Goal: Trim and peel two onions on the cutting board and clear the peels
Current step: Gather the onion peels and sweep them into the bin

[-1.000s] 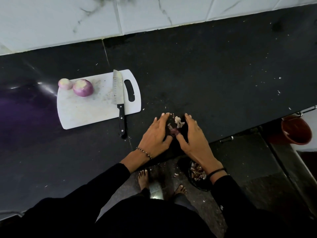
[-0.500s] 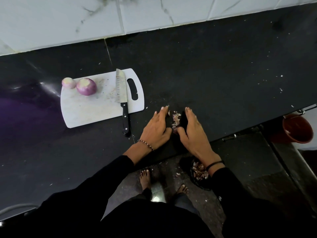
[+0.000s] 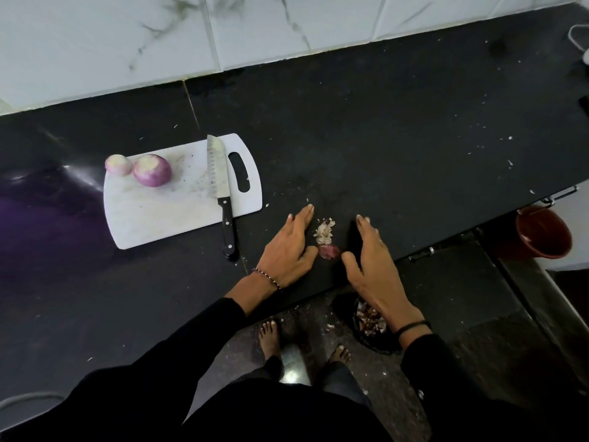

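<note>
Two peeled purple onions, a small one (image 3: 118, 164) and a larger one (image 3: 152, 170), sit at the far left corner of the white cutting board (image 3: 165, 215). A black-handled knife (image 3: 220, 186) lies across the board's right side, its handle off the near edge. A small heap of onion peels (image 3: 325, 236) lies on the black counter near its front edge. My left hand (image 3: 288, 250) rests flat, edge-on, just left of the peels, and my right hand (image 3: 371, 260) just right of them, both with fingers straight and holding nothing.
On the floor below the counter edge stands a dark bin (image 3: 369, 327) with peels in it, partly behind my right wrist. A red-brown bucket (image 3: 543, 232) is at the right. Bare feet (image 3: 271, 338) show below. Small scraps dot the counter (image 3: 414, 138).
My two hands have spread apart; a second ago they were cupped close around the peels. The peel heap now lies exposed between them. The view has shifted slightly.
</note>
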Action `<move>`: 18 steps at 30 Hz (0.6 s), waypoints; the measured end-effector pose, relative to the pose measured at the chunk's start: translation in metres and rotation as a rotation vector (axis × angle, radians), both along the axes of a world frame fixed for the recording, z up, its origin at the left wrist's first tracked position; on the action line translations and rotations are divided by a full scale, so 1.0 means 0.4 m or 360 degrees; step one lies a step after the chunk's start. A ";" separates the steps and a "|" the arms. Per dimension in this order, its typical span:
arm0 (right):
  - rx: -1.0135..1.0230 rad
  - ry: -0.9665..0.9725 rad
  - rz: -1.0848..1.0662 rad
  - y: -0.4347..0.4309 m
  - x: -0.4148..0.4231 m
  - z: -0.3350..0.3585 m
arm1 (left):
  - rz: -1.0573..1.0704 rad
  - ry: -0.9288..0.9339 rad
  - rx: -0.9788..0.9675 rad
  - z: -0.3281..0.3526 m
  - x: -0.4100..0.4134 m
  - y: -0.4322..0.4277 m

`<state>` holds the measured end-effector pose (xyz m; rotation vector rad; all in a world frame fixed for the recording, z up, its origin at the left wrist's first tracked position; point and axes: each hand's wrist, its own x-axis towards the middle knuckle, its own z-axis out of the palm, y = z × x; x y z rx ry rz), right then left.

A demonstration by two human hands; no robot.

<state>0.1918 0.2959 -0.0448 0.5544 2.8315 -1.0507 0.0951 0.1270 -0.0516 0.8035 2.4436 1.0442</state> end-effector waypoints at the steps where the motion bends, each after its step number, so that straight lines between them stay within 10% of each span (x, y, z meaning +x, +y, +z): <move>1: 0.0037 -0.0041 -0.0041 -0.003 0.003 -0.003 | 0.0008 0.0018 -0.0002 0.000 0.000 0.002; 18: 0.0122 -0.0069 0.0604 -0.034 -0.068 0.008 | 0.0274 -0.0155 0.0368 -0.008 0.011 0.016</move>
